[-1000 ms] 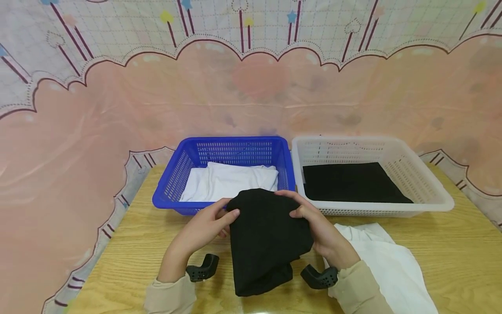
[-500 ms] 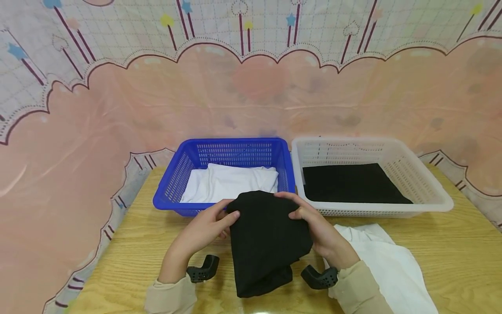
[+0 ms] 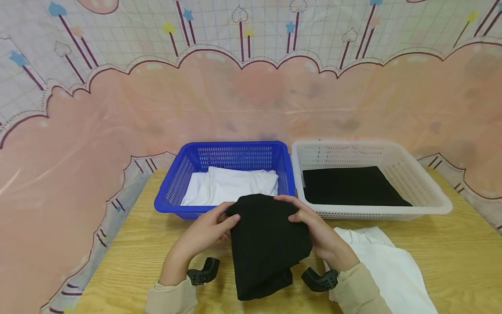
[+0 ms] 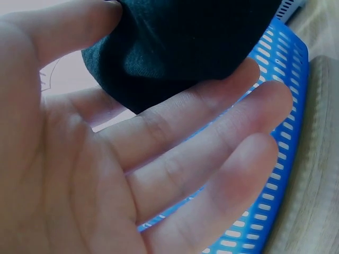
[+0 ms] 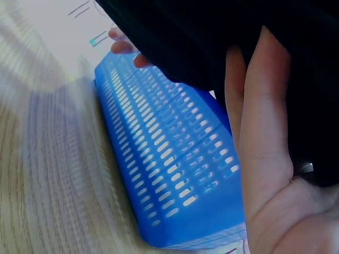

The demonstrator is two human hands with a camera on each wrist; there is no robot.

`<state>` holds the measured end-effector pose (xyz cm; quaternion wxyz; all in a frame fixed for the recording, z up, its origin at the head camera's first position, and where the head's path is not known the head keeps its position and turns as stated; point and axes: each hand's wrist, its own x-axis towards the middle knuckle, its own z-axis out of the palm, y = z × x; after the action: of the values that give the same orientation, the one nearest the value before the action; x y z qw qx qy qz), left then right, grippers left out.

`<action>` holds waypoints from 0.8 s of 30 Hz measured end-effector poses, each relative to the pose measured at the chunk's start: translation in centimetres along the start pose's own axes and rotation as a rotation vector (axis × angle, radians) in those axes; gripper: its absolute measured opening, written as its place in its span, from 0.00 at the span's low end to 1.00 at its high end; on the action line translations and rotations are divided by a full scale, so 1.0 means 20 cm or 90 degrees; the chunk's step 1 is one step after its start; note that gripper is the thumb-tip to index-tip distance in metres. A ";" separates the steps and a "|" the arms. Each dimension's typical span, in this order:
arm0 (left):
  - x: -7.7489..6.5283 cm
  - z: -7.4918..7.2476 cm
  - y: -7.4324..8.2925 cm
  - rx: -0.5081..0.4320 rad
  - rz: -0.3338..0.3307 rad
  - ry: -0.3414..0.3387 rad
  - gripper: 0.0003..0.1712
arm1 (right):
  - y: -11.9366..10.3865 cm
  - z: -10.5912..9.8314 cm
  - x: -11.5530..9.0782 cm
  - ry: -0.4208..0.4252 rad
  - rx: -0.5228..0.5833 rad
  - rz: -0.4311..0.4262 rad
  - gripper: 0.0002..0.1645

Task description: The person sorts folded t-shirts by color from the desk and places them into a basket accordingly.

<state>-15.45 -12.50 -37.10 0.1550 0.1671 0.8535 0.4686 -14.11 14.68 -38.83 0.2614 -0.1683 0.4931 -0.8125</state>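
Note:
A folded black cloth (image 3: 270, 244) hangs between both hands in front of the baskets, its lower end drooping toward the table. At its upper left corner the left hand (image 3: 208, 229) pinches it, thumb on the near face and fingers behind. The right hand (image 3: 319, 231) grips the upper right side the same way. In the left wrist view, the cloth (image 4: 175, 47) lies between the thumb and the fingers, the lower fingers extended. In the right wrist view, fingers of the right hand (image 5: 270, 132) reach behind the dark fabric, which hides their tips.
A blue basket (image 3: 164, 206) holding folded white cloth (image 3: 235, 185) stands behind the hands. Beside it, a white basket (image 3: 435, 207) contains folded black cloth (image 3: 349, 187). White fabric (image 3: 392, 266) lies on the wooden table (image 3: 129, 253) at right, partly under the right forearm. A patterned curtain hangs behind.
The whole scene sits slightly lower in the head view, as the camera has tilted up a little. Both hands keep their hold on the black cloth, almost still.

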 end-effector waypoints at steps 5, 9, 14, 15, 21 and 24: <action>-0.01 0.00 0.02 0.005 -0.009 0.007 0.28 | 0.00 0.00 0.00 0.001 0.000 0.000 0.29; -0.03 -0.01 0.10 0.008 -0.009 0.009 0.25 | -0.01 0.00 0.00 0.000 0.003 0.001 0.29; -0.07 -0.02 0.18 0.017 -0.006 0.009 0.23 | -0.01 0.00 0.00 -0.005 0.008 -0.003 0.29; -0.06 -0.01 0.18 0.016 -0.006 0.010 0.23 | 0.00 0.00 0.00 -0.005 0.008 -0.003 0.29; -0.02 0.00 0.05 0.009 -0.007 0.012 0.27 | 0.00 0.00 0.00 -0.004 0.005 -0.003 0.29; -0.01 0.00 0.01 0.008 -0.005 0.010 0.29 | 0.00 0.00 0.01 -0.003 0.003 -0.003 0.29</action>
<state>-15.24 -12.45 -36.89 0.1490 0.1608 0.8583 0.4639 -14.21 14.65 -38.89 0.2610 -0.1704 0.4899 -0.8141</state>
